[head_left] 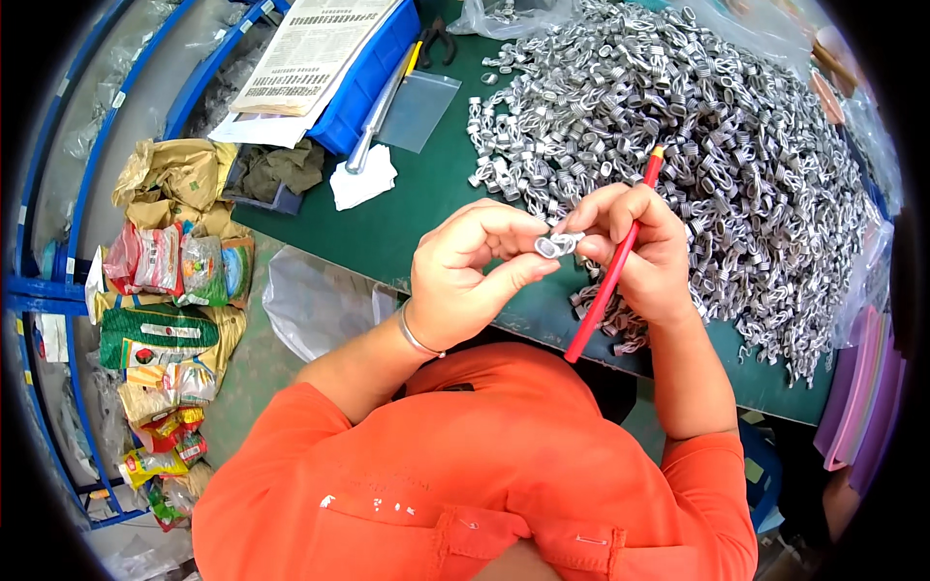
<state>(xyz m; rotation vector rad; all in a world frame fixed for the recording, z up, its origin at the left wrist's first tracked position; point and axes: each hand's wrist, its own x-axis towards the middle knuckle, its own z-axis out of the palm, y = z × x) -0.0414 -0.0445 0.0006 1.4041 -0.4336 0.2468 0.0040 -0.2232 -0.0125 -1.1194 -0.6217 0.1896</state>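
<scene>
Between the fingertips of both my hands is a small silvery-grey looped metal part (553,246) with an oval opening. My left hand (463,271) pinches its left side with thumb and fingers. From the other side, the fingertips of my right hand (651,257) grip it too. A slim red pencil-like stick (603,305) with a yellowish tip lies slantwise in my right hand, its tip up and away from me. Just beyond and to the right spreads a big heap of similar grey metal parts (717,165).
The heap covers much of the green table (436,208). At the back left stand a blue bin (354,92) with papers on it, pliers (438,44), a plastic bag (418,111) and white paper (363,179). Blue shelving (48,290) and colourful packages (160,334) are at the left.
</scene>
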